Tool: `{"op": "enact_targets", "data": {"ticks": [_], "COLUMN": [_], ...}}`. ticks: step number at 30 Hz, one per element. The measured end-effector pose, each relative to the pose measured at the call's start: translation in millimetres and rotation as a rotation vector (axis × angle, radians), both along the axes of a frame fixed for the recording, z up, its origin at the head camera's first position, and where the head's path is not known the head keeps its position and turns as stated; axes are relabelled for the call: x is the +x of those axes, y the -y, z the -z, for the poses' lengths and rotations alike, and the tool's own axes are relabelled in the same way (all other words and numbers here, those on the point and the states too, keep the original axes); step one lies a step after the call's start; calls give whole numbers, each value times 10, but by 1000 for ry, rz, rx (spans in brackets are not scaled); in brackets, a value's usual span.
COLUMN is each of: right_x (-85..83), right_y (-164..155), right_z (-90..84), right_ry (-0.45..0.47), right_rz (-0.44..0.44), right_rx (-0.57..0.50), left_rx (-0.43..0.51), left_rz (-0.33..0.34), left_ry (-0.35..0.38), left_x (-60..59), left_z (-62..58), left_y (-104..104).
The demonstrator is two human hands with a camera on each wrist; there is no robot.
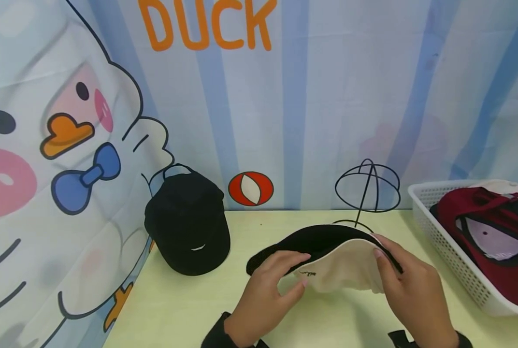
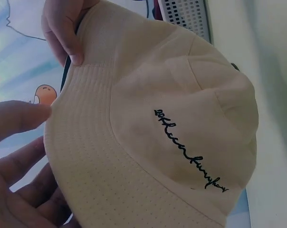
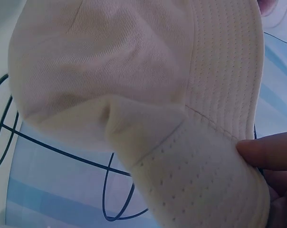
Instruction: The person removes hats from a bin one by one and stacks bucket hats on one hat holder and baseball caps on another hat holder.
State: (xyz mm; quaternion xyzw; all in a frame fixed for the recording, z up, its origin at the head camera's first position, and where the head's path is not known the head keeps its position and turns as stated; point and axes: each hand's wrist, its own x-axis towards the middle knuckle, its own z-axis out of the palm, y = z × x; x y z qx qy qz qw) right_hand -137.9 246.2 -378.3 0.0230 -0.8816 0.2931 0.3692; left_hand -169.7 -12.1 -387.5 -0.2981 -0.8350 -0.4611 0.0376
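A cream bucket hat (image 1: 346, 266) with a black underside hangs tilted above the table, between both hands. My right hand (image 1: 420, 285) pinches the brim's right side, with its thumb (image 3: 264, 154) on the cream face and its fingers behind. At the left part of the brim, my left hand (image 1: 267, 295) has its fingers over the black side and its thumb (image 2: 24, 116) at the cream edge. Dark script is stitched on the crown of the hat (image 2: 196, 128) in the left wrist view. Part of the black side is hidden by the fingers.
A black cap (image 1: 187, 222) sits at the back left. Behind the right hand stands a black wire hat stand (image 1: 367, 186). At the right, a white basket (image 1: 454, 261) holds several caps, including a dark red cap (image 1: 494, 275). A printed cloth (image 1: 259, 106) hangs behind the table (image 1: 167, 309).
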Motion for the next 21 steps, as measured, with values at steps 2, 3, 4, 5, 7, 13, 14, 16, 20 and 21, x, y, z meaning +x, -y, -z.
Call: {"op": "enact_targets", "data": {"ticks": [2,3,4,5,7,13,14,16,20,21], "right_x": [-2,-4,-3,-6,-6,-3,-4,-6,-15,-16], "right_y": [10,14,22,28,42,57,54,49,34,30], "right_z": [12,19,27,31,38,51,53,57,59,58], "right_ry": [12,14,13,6,-6,-2,-1,5,1,4], "right_rz": [-7,-16,-22,-28,-45,-75,-73,-72,-68,-70], "right_rx": [-5,-6,-6,-3,-1,9,16,26,55,60], "left_rx": [-35,-47,-58,-67,-78,-70,-61,-44,-34,-35], "left_rz": [-1,-5,-12,-24,-51,-109,-112,-118,-131,-134], "left_ry": [-36,-54,-68,-75,-82,-96,-104,-124,-159,-160], "left_x": [-11,-19,-30,-41,-66,-136,-145,-157,-175,-179], "left_z": [32,48,63,79,109,196,208,225,246,248], "left_y": [-12,-18,-25,-29,-35,-32,-32,-35,-44,-46]}}
